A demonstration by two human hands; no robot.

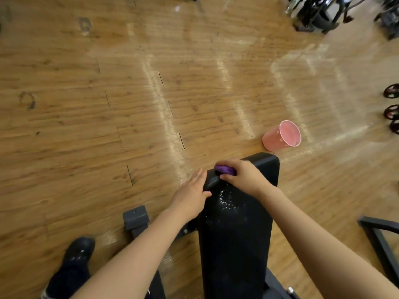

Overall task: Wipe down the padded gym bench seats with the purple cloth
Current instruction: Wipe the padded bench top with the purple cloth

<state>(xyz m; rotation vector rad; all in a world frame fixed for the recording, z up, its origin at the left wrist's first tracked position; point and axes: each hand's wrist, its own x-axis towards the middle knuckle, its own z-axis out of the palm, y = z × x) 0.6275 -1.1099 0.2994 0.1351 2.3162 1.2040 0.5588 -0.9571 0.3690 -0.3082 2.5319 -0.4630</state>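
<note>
A black padded bench seat [237,234] runs from the bottom centre up to the middle of the view, with pale specks or droplets on its pad. My right hand [244,175] grips a bunched purple cloth [225,170] and presses it on the far left corner of the pad. Most of the cloth is hidden under the fingers. My left hand [192,193] lies flat with straight fingers against the pad's left edge, thumb on the top surface.
A pink cup [281,135] stands on the wooden floor just beyond the bench end. The bench's black foot [136,219] sticks out left, near my dark shoe [75,255]. Black gym machines [323,14] and weight plates [391,104] line the right side; a metal frame [380,238] stands at lower right.
</note>
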